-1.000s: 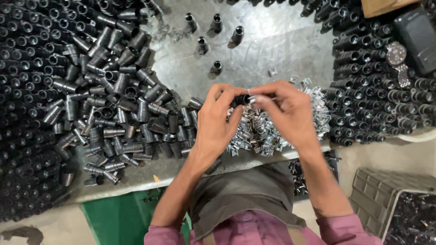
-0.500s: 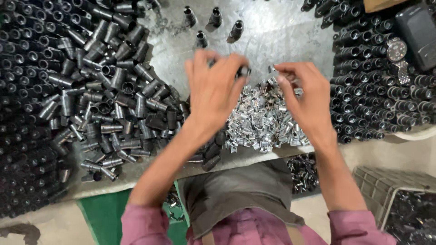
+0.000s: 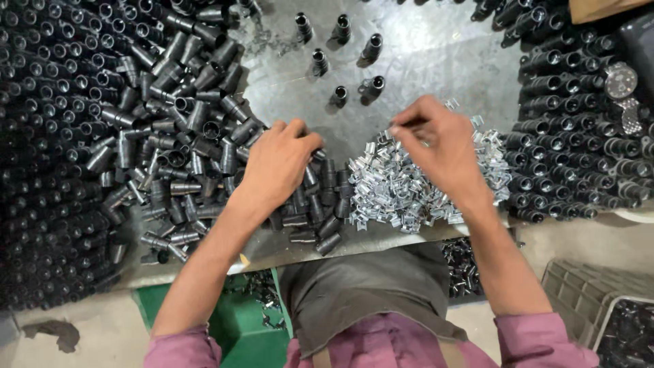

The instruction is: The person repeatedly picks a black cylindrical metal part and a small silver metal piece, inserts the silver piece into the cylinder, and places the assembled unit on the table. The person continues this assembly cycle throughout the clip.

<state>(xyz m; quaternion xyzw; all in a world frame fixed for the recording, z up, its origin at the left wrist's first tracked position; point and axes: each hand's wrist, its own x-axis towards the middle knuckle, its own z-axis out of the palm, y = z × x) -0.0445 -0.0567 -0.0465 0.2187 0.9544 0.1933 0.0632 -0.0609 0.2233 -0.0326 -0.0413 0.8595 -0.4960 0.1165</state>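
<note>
- Left hand [image 3: 276, 163] palm down on the heap of black tubes [image 3: 197, 136], fingers curled into it; hard to tell if holding one.
- Right hand [image 3: 439, 146] over the pile of silver clips [image 3: 392, 187], thumb and finger pinched shut at the far edge of the pile; too small to tell what sits in the pinch, if anything.
- Nearest of all, below the hands: grey apron [image 3: 361, 293], pink sleeves, a green bin [image 3: 238, 320] to the left and a grey crate [image 3: 579, 293] to the right, under the table edge.
- On the near edge of the metal table [image 3: 422, 48]: loose tubes lying every which way, touching the clips just beside them.
- Clips between the two hands and under the right one; loose tubes under the left hand and spread far out to the left.
- Farther out, on bare metal: only a few tubes standing up [image 3: 340, 95], each apart from the next, well past both hands.
- Judging by that: just a handful set apart so far, with a big heap and a full pile not yet touched.
- Far right: many more tubes packed in rows [image 3: 572, 143], with a wrist watch [image 3: 621, 82] lying on top.
</note>
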